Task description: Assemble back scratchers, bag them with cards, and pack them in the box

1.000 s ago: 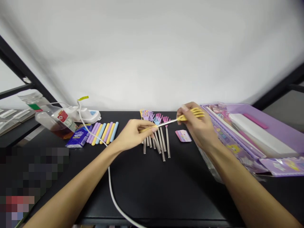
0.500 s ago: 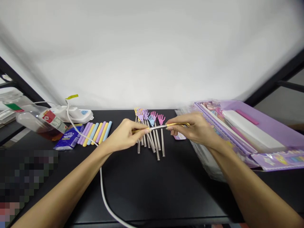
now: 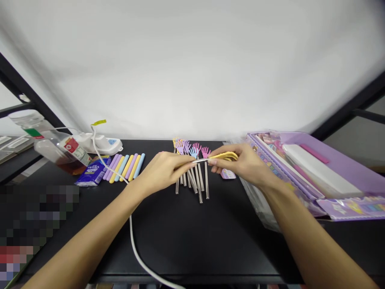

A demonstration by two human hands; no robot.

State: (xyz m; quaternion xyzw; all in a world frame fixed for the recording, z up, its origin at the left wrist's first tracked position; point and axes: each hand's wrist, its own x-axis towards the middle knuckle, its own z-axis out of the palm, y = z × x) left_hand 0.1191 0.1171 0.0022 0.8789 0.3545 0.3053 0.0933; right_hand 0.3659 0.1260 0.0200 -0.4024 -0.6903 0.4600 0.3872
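Note:
Above the black table, my left hand (image 3: 164, 170) pinches the handle end of a back scratcher, its fingers hiding most of that end. A short length of metal rod (image 3: 201, 160) shows between my hands. The back scratcher's yellow hand-shaped head (image 3: 227, 155) is on the right, where my right hand (image 3: 245, 162) grips it near its base. Behind and below them, several back scratcher pieces (image 3: 199, 180) lie in a bunch, metal rods towards me, with pink, blue, purple and yellow hand-shaped heads at the far end.
Coloured handle sleeves (image 3: 124, 167) lie in a row on the left, beside a blue tissue pack (image 3: 94, 171), a tilted bottle (image 3: 61, 148) and a power strip (image 3: 112, 146). A white cable (image 3: 134, 241) crosses the table. At right are a small card (image 3: 227, 174) and an open purple box (image 3: 345, 168).
My hands have come closer together, and less of the metal rod shows between them. My right hand has shifted its hold on the yellow head. The view has moved slightly.

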